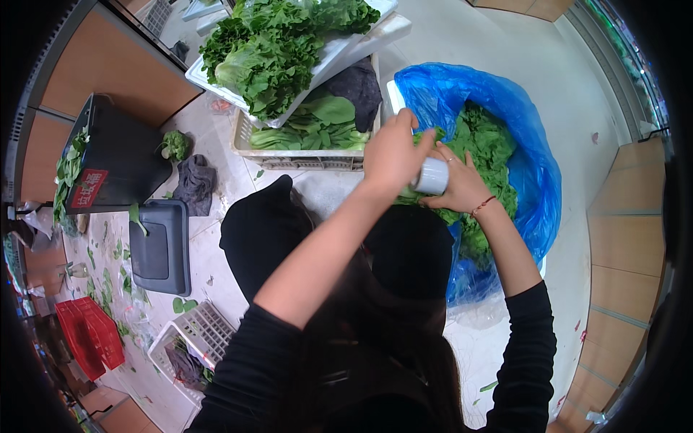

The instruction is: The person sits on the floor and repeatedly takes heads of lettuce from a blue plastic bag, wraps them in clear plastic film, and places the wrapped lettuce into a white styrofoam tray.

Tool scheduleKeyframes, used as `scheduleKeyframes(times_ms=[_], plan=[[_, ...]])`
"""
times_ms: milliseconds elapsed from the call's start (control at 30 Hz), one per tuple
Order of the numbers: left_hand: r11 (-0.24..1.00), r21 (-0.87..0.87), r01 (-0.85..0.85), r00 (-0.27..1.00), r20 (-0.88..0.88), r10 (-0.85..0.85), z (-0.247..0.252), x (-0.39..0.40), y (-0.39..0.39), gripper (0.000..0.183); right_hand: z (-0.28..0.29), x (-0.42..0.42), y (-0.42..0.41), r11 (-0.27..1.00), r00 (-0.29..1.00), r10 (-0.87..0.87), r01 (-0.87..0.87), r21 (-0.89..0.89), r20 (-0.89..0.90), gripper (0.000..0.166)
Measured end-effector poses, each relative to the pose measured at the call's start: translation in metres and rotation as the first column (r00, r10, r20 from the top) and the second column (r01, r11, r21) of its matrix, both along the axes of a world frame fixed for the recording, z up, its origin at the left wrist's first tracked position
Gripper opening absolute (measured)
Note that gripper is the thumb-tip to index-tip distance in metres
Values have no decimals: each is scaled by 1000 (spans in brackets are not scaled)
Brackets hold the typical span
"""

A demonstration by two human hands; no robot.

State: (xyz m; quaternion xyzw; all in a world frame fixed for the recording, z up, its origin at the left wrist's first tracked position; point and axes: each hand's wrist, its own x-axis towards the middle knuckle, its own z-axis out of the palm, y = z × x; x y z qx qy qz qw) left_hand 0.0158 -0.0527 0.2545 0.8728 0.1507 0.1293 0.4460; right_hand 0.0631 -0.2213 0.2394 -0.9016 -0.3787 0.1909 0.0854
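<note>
My left hand [392, 151] is bent over a white roll [432, 176], apparently tape, and its fingers hide part of a head of green leafy lettuce [409, 197] above my knee. Around the lettuce, just right of the roll, curls my right hand [460, 184], with a ring and a red bracelet. Which hand carries the roll is unclear. Against my right hand stands a container lined with a blue plastic bag [533, 162], which holds more lettuce [482, 135].
Ahead, white foam trays [330, 59] of leafy lettuce [270, 59] rest on a crate [303, 159] of leafy greens. Left are a black bin [124, 157], its grey lid [159, 246], a broccoli head [176, 145], a dark cloth [196, 184], a white basket [203, 330] and red crates [89, 335]. Leaf scraps litter the floor.
</note>
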Motion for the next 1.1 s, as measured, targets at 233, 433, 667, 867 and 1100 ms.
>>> scheduleKeyframes(times_ms=[233, 433, 667, 867, 1100], plan=[[994, -59, 87, 996, 15, -87, 10, -53, -19, 42, -4, 0, 7, 1000, 998, -22, 21, 23, 53, 80], [846, -475, 244, 970, 138, -203, -9, -70, -25, 43, -1, 12, 12, 997, 993, -46, 53, 64, -110, 80], [844, -499, 196, 981, 91, -174, -57, -118, -15, 79, -5, 17, 11, 971, 985, 58, -18, 239, -160, 86], [773, -619, 141, 989, 48, -142, -117, -149, -39, 85, -18, 28, -3, 951, 968, 56, 23, 309, -243, 87], [760, -643, -92, 986, -165, -20, -181, -126, -55, 60, -17, 30, 3, 963, 959, 31, 47, 264, -281, 89]])
